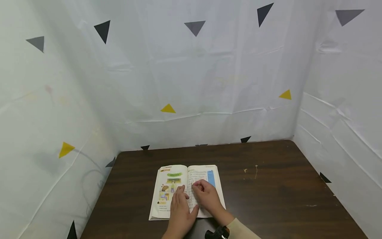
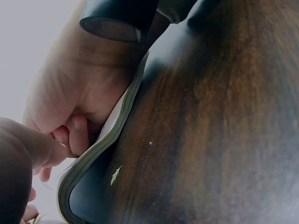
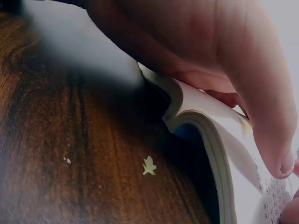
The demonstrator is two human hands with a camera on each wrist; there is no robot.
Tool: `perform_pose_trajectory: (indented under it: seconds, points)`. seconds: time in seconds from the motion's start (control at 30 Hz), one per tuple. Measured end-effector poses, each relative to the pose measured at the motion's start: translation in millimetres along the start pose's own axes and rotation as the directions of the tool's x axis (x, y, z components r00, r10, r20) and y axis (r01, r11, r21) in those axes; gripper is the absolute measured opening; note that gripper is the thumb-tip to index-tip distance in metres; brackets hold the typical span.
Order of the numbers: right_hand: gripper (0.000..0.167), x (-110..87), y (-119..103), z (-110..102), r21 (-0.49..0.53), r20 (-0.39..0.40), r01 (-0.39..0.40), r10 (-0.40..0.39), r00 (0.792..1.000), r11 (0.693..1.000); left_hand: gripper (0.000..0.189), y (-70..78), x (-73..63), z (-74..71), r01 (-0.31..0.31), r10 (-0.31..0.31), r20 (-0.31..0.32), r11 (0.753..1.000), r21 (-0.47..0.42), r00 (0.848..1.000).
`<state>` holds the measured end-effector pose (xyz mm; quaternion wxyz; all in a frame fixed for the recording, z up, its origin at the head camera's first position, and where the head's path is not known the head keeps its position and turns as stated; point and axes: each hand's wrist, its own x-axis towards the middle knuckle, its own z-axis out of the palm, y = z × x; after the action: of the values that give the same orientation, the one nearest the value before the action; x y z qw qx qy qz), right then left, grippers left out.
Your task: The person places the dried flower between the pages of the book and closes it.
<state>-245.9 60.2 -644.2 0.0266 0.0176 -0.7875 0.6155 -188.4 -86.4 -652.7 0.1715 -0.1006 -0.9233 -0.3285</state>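
An open book [image 1: 179, 181] lies on the dark wooden table, with coloured pictures on its left page and lines of print beside a blue strip on its right page. My left hand [image 1: 181, 212] rests on the lower part of the book near the fold, fingers straight and thumb spread to the right. Over the right page, my right hand [image 1: 209, 198] has its fingers curled, thumb and index fingertips close together near the fold. I cannot tell whether anything is between those fingertips. In the right wrist view, the right thumb [image 3: 275, 135] points down over the printed page.
The dark brown table [image 1: 268, 192] extends right of the book, with small pale marks [image 1: 256, 171] on it. White sheets [image 1: 197, 76] with grey, black and yellow triangles enclose its back and sides. A black wrist device [image 1: 217, 233] sits on the right wrist.
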Motion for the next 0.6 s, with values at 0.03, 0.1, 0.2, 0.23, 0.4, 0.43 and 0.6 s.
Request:
perform_pose_trajectory:
  seconds: [0.03,0.1,0.2,0.23,0.4,0.43,0.6]
  points:
    - [0.007,-0.6,-0.1,0.3,-0.004,-0.004,0.005,-0.005,1.000,1.000,0.052,-0.4,-0.3,0.1,-0.018,0.019,-0.010,1.000,0.012,1.000]
    - [0.007,-1.9,0.2,-0.1,-0.023,-0.016,0.016,-0.016,1.000,1.000,0.051,-1.8,-0.8,1.2,-0.063,0.063,-0.024,0.997,0.036,0.998]
    - [0.015,-4.8,1.6,0.2,-0.031,-0.026,0.026,-0.027,0.999,0.999,0.050,-8.2,-3.7,5.2,-0.126,0.130,-0.044,0.989,0.080,0.991]
    - [0.017,-5.3,1.9,0.0,-0.029,-0.021,0.033,-0.033,0.999,0.999,0.050,-10.4,-4.0,6.5,-0.144,0.148,-0.047,0.985,0.091,0.988]
    - [0.020,-4.8,2.8,-3.6,-0.012,0.035,0.077,-0.076,0.996,0.997,0.051,-10.1,-3.4,4.0,-0.166,0.172,-0.047,0.979,0.115,0.984]
    - [0.019,-4.7,2.8,-5.1,-0.017,0.049,0.092,-0.091,0.995,0.996,0.051,-10.0,-2.8,3.8,-0.163,0.169,-0.043,0.980,0.115,0.985]
    - [0.014,-6.5,1.1,-17.1,-0.139,0.133,0.216,-0.198,0.971,0.966,0.050,-8.6,-1.3,2.0,-0.129,0.129,0.007,0.985,0.117,0.992]
